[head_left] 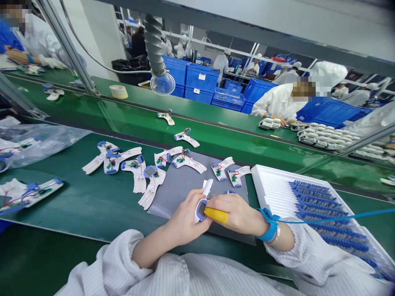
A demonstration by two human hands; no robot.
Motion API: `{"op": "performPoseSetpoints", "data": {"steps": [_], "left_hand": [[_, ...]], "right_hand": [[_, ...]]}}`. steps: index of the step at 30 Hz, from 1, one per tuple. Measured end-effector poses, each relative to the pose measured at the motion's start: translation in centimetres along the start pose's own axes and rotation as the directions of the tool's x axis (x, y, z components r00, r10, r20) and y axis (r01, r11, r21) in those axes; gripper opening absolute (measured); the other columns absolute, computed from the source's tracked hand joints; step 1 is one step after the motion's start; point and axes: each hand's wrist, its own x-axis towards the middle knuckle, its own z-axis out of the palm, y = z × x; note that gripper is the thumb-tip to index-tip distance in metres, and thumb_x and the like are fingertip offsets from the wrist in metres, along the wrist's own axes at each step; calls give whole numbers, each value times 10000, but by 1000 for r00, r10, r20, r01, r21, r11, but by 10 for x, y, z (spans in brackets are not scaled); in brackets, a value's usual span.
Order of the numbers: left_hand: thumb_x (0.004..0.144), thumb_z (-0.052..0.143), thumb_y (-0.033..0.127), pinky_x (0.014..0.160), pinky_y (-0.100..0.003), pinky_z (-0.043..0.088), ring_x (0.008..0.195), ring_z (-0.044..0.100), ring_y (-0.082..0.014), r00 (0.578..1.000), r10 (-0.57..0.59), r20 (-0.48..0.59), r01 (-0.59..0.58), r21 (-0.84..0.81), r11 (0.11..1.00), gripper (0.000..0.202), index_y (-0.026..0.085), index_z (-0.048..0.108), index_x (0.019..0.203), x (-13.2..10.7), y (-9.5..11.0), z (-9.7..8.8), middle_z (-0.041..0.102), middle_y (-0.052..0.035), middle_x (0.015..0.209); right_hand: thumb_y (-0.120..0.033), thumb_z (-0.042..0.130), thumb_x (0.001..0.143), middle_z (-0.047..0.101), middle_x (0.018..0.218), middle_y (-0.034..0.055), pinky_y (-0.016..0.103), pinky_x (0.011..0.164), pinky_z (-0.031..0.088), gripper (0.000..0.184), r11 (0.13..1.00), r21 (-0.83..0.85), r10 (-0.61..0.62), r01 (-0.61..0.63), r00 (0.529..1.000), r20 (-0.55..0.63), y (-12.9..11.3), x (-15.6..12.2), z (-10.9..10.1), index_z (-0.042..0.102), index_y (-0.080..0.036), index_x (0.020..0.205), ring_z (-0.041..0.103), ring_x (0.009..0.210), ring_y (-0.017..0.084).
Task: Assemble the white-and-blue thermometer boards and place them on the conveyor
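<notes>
My left hand is wrapped round a white, gun-shaped forehead thermometer with a blue-framed grey display, held above a grey mat. Against the display's right side press the closed fingers of my right hand; one wears a yellow finger cot. A blue strap with a cord circles my right wrist. My fingers hide much of the thermometer. Beyond my hands lie several open white thermometer halves with green boards and red wires, among them one half on the mat and another with a display.
To the right stands a white foam tray with rows of blue-edged parts. A plastic bag and more halves lie left. Past a green conveyor belt, a co-worker handles white pieces. A ribbed duct hangs overhead.
</notes>
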Motion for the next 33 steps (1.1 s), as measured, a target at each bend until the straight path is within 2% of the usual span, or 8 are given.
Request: {"op": "performPoseSetpoints", "data": {"steps": [7, 10, 15, 18, 21, 24, 29, 33], "left_hand": [[733, 581, 313, 926, -351, 398, 1063, 528, -218, 999, -46, 15, 46, -10, 999, 390, 189, 489, 1092, 12, 0, 10, 565, -94, 1146], [777, 510, 357, 774, -311, 459, 811, 614, -190, 969, -244, -30, 242, -67, 968, 325, 187, 543, 1052, 15, -12, 3, 667, -44, 889], [761, 492, 440, 725, -327, 448, 805, 600, -233, 874, -458, -165, 450, -84, 889, 380, 147, 595, 981, 24, -49, -10, 669, -69, 853], [781, 459, 461, 761, -324, 441, 875, 593, -239, 874, -462, -152, 451, -104, 887, 429, 131, 560, 1036, 30, -59, -7, 658, -88, 921], [795, 446, 464, 740, -316, 448, 819, 607, -223, 887, -455, -83, 444, -118, 888, 466, 114, 514, 1094, 34, -58, 3, 660, -82, 862], [767, 497, 461, 710, -325, 454, 735, 612, -223, 907, -416, 63, 420, -119, 900, 400, 128, 591, 968, 39, -51, 21, 662, -61, 762], [683, 616, 440, 912, -376, 385, 1051, 529, -260, 931, -322, 171, 353, -204, 913, 524, 161, 550, 1121, 60, -36, 59, 589, -122, 1141], [832, 293, 556, 838, -382, 455, 1050, 551, -234, 925, -288, 247, 362, -344, 866, 562, 158, 507, 1167, 74, -21, 60, 565, -131, 1184]], "right_hand": [[-227, 384, 928, 638, 844, 63, 250, 636, 465, 207, 996, 17, 90, -90, 996, 27, 3, -10, -7, 565, -129, 957, 583, 752, 146], [-288, 435, 905, 613, 986, 92, 291, 726, 484, 243, 966, -100, 247, -239, 967, 67, 14, -22, -15, 564, -138, 1045, 578, 867, 185], [-531, 567, 769, 589, 904, 113, 328, 585, 502, 486, 788, -380, 606, -484, 719, 341, 23, -54, -11, 597, -119, 1024, 605, 721, 233], [-559, 611, 714, 571, 934, 115, 307, 497, 487, 512, 756, -426, 649, -496, 651, 394, 15, -67, 2, 614, -113, 965, 587, 560, 178], [-249, 597, 778, 579, 935, 97, 292, 509, 502, 149, 756, -442, 645, -483, 666, 374, 12, -77, 0, 636, -123, 847, 588, 551, 155], [-84, 492, 790, 579, 984, 102, 321, 634, 539, 151, 756, -423, 634, -500, 721, 279, 20, -83, -28, 636, -127, 789, 618, 724, 191], [-99, 435, 829, 502, 1186, 146, 410, 879, 483, 202, 854, -308, 423, -418, 904, -55, 21, -75, -83, 619, -140, 902, 488, 1109, 254], [-214, 404, 909, 588, 1100, 115, 283, 881, 486, 210, 965, -101, 232, -241, 969, -89, -6, -51, -90, 583, -153, 1002, 535, 1064, 166]]}}
